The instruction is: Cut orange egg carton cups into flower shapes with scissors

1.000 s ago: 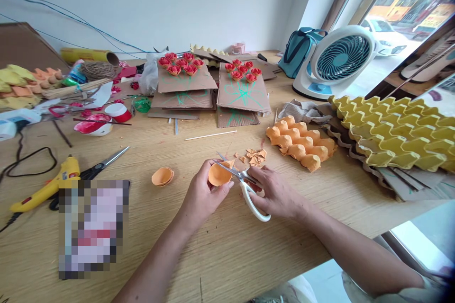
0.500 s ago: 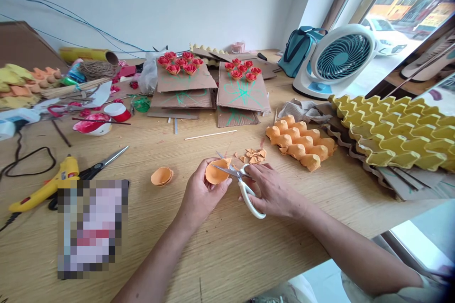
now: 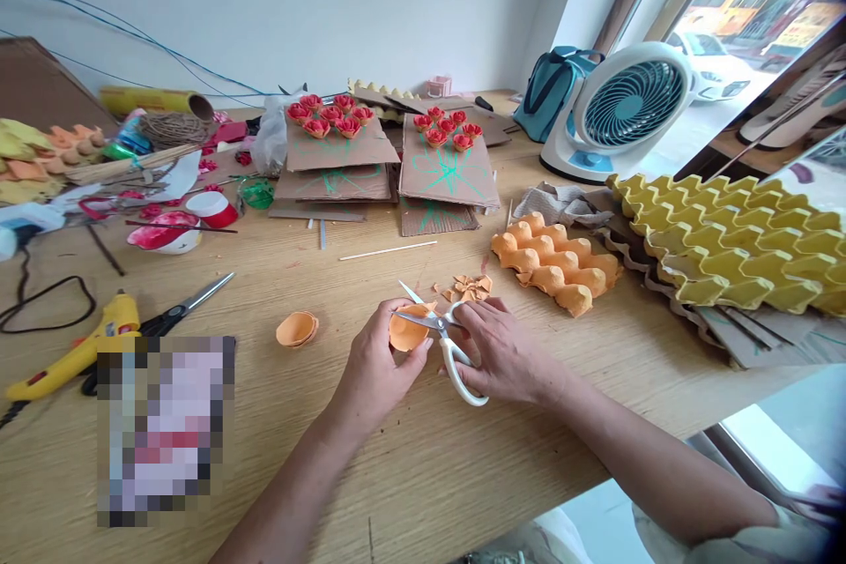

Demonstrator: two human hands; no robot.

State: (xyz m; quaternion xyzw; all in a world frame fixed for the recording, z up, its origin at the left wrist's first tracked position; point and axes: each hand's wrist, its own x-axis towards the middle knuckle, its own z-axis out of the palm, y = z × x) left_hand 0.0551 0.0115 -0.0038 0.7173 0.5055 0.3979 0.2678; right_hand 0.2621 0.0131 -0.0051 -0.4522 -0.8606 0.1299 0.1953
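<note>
My left hand (image 3: 376,366) is closed around a small orange egg-carton cup (image 3: 404,333), held just above the wooden table (image 3: 423,458). My right hand (image 3: 499,352) grips white-handled scissors (image 3: 444,342), whose blades are spread at the cup's rim. Orange cut scraps (image 3: 471,286) lie just beyond the hands. A trimmed orange cup (image 3: 297,329) rests on the table to the left. An orange egg-carton strip (image 3: 555,263) lies to the right of the scraps.
Yellow egg trays (image 3: 733,238) are stacked at the right, a white fan (image 3: 627,106) behind them. Cardboard sheets with red paper flowers (image 3: 330,115) stand at the back. A yellow glue gun (image 3: 79,352), black scissors (image 3: 178,310) and a paint bowl (image 3: 165,232) lie left.
The scissors' blades have shifted along the cup's rim and my left hand has turned the cup slightly. Both hands stay in the same spot.
</note>
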